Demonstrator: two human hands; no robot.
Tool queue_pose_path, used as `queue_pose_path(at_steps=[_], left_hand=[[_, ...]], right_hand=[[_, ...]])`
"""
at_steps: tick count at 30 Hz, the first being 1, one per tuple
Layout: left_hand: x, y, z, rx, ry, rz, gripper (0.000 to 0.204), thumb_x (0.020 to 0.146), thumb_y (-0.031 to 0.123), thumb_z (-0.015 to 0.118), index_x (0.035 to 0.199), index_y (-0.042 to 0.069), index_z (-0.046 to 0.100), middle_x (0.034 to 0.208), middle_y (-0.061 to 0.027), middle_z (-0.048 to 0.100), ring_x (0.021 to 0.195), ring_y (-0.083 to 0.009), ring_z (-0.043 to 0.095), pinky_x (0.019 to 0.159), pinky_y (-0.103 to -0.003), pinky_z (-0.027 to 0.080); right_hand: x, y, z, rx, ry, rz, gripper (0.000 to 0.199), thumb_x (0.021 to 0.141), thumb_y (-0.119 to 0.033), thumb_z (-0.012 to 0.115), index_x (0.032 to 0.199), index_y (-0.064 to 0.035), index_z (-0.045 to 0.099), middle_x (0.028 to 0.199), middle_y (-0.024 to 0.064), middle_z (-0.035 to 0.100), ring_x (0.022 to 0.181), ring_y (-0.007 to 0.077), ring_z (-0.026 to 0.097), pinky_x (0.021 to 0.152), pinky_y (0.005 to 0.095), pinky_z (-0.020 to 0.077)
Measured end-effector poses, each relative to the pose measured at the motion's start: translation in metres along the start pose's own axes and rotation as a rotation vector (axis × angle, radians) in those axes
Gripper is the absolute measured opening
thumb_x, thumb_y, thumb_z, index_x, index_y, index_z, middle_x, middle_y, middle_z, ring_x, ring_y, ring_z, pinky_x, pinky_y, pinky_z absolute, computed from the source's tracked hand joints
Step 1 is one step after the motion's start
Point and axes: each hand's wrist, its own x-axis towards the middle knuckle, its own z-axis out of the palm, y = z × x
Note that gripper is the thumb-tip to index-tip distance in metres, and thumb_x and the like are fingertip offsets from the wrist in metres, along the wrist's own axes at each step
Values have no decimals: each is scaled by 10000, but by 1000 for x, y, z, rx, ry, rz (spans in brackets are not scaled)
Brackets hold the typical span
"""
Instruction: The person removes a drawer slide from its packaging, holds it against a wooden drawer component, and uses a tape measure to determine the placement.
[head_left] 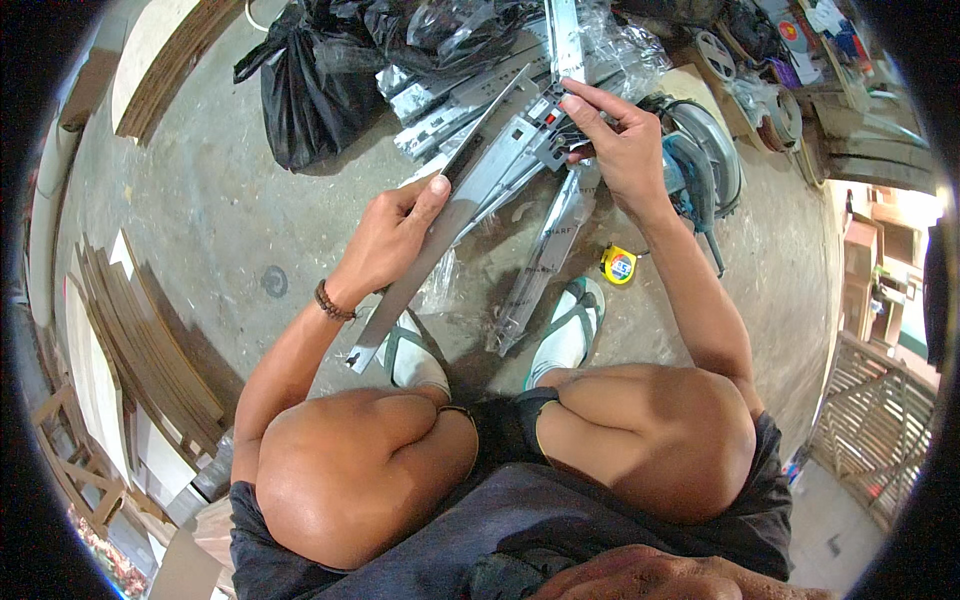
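One long metal rail (pixel 430 252) slants across the frame's centre; the left hand (pixel 393 232) grips its middle, the right hand (pixel 626 158) pinches near its top end. Apparently two-handed handling; the next move likely needs steady grips.

Wide head-worn view, facing downward

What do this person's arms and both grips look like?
The left grip is an ungloved hand with a dark beaded bracelet at its wrist; the right grip is ungloved too, with no wristwear visible. The left forearm and right forearm are uncovered; dark cloth near the right elbow may be sleeve.
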Motion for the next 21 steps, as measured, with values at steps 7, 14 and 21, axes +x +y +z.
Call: queue_pose_path(at_steps=[7,14,21], left_hand=[[0,4,-1,-42,-1,8,626,1058,558,398,818,-6,524,729,19,451,732,-92,362,601,-336,340],[3,-4,-9,45,-12,73,686,1010,598,476,1338,13,620,650,-53,521,656,-113,470,596,-340,420],[3,1,-11,64,11,70,688,1002,600,487,1327,10,627,668,-131,593,685,-141,546,673,-375,483]], right_hand=[[-2,-9,-2,26,-14,6,301,932,-209,722,1189,-53,729,1048,71,717,774,94,671,564,254,599],[-5,-15,-3,-7,-46,-63,300,932,-233,730,1169,-49,737,983,59,720,747,79,660,554,242,581],[-8,-17,-5,43,-55,-20,311,931,-219,733,1191,-50,722,984,52,718,772,78,665,569,248,593]])
